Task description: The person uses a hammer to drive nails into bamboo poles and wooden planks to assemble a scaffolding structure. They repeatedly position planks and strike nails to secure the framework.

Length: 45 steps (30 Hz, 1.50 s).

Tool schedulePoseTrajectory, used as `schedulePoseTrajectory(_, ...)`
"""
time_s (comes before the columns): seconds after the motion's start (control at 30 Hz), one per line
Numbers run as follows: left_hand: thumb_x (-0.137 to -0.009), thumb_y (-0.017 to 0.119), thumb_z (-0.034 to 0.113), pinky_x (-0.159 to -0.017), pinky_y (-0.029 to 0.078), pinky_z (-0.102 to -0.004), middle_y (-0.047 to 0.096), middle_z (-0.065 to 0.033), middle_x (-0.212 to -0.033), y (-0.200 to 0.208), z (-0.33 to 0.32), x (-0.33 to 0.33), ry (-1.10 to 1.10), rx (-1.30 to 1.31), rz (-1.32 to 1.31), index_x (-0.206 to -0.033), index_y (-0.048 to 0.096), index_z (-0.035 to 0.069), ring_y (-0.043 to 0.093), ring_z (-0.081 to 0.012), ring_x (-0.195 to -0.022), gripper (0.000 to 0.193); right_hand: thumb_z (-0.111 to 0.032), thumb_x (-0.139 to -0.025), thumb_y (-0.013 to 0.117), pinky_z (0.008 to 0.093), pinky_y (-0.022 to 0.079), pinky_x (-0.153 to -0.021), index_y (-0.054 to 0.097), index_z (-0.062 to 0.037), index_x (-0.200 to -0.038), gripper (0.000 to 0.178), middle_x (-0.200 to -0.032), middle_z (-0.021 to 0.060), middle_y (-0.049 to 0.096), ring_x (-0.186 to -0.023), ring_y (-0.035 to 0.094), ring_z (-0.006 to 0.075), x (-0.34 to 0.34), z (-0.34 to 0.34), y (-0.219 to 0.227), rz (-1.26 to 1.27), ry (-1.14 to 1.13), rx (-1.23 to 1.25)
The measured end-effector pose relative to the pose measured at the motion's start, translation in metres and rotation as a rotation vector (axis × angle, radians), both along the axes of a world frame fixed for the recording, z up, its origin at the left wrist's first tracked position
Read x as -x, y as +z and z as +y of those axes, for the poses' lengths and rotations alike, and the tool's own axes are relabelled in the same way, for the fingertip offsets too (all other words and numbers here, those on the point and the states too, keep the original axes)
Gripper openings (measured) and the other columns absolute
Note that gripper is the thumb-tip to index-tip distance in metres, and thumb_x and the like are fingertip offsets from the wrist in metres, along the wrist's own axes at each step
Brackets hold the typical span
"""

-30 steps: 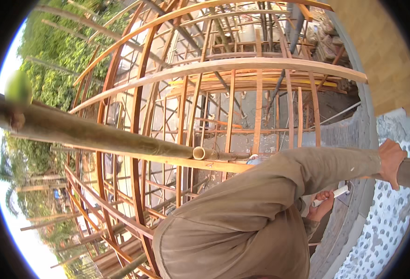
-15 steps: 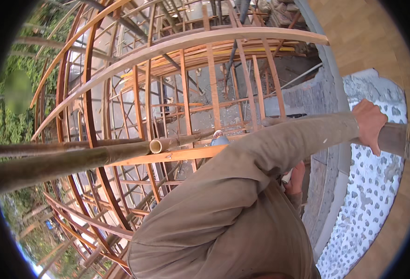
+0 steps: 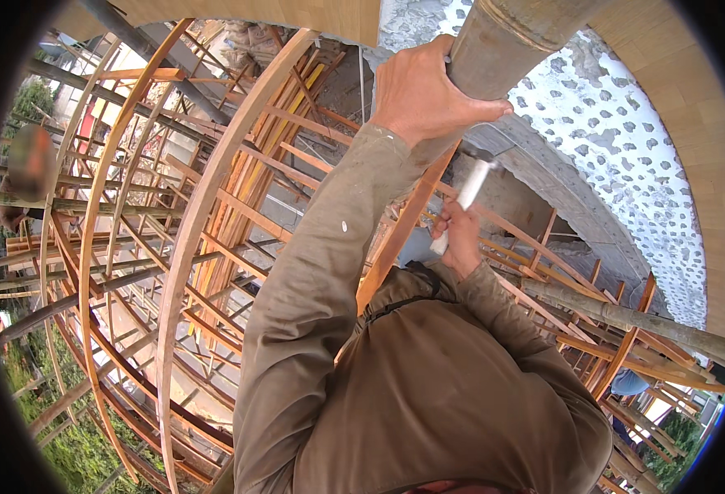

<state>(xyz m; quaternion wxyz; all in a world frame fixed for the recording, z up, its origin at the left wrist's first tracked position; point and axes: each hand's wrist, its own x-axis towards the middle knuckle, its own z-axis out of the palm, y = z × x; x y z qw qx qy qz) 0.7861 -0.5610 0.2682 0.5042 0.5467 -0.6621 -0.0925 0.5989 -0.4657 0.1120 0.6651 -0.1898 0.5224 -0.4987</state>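
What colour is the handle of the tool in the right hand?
White handle, in the right hand; head view.

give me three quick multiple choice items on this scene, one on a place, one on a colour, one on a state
1. Where is the left hand?
A. on the thick grey-brown bamboo pole at the top of the view
B. on the ground
C. in a pocket

2. What colour is the handle of the hammer in the right hand?
A. red
B. white
C. black

3. How does the left hand's grip stand on the pole?
A. open, well clear of it
B. wrapped around it
C. flat on top of it

Answers:
1 A: the left hand is up on the thick grey-brown bamboo pole.
2 B: the right hand holds a hammer with a white handle.
3 B: the thumb and fingers curl round the pole.
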Motion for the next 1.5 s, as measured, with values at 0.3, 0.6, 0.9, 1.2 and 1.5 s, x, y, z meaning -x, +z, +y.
schedulePoseTrajectory(0.3, -0.058, 0.092, 0.055, -0.071, 0.061, -0.0359, 0.077, -0.0137, -0.089, -0.001, 0.000, -0.002, -0.046, 0.015, -0.004, -0.104, 0.071, -0.003, 0.076, -0.0259, -0.078, 0.077, -0.009, -0.093, 0.056, 0.0288, 0.042, -0.040, 0.048, -0.0053, -0.109, 0.019, -0.073, 0.0017, 0.047, -0.052, 0.048, 0.0101, 0.009, -0.001, -0.003, 0.062, -0.053, 0.081)
schedulePoseTrajectory(0.6, -0.060, 0.093, 0.054, -0.075, 0.061, -0.0383, 0.075, -0.0161, -0.092, 0.002, 0.003, -0.002, -0.052, 0.042, -0.041, -0.107, 0.069, -0.003, 0.076, -0.0268, -0.083, 0.078, -0.010, -0.094, 0.057, 0.0280, 0.040, -0.041, 0.046, -0.0094, -0.107, 0.017, -0.074, 0.0006, 0.047, -0.053, 0.046, 0.0096, 0.066, -0.005, -0.015, 0.069, -0.063, 0.015)
schedulePoseTrajectory(0.9, -0.056, 0.090, 0.066, -0.068, 0.062, -0.0396, 0.076, -0.0141, -0.086, -0.004, -0.005, -0.003, -0.074, -0.008, -0.027, -0.102, 0.071, -0.001, 0.076, -0.0275, -0.076, 0.083, -0.008, -0.093, 0.057, 0.0285, 0.042, -0.041, 0.044, -0.0061, -0.103, 0.017, -0.073, 0.0016, 0.047, -0.052, 0.048, 0.0105, 0.009, 0.018, -0.037, -0.019, 0.266, -0.133)
schedulePoseTrajectory(1.2, -0.056, 0.090, 0.064, -0.068, 0.062, -0.0371, 0.075, -0.0175, -0.086, -0.009, -0.008, -0.004, -0.086, -0.019, 0.013, -0.106, 0.069, -0.008, 0.076, -0.0274, -0.075, 0.091, -0.008, -0.093, 0.057, 0.0297, 0.043, -0.039, 0.045, -0.0032, -0.109, 0.021, -0.076, 0.0041, 0.051, -0.049, 0.047, 0.0112, 0.009, 0.011, -0.021, 0.060, -0.012, 0.014)
schedulePoseTrajectory(1.5, -0.056, 0.090, 0.064, -0.070, 0.061, -0.0390, 0.075, -0.0179, -0.087, -0.001, 0.003, 0.002, -0.030, -0.077, -0.020, -0.108, 0.069, -0.008, 0.075, -0.0286, -0.077, 0.092, -0.008, -0.092, 0.056, 0.0299, 0.039, -0.037, 0.048, -0.0007, -0.112, 0.022, -0.070, 0.0045, 0.053, -0.045, 0.047, 0.0119, 0.080, 0.025, -0.048, 0.266, 0.236, 0.101)
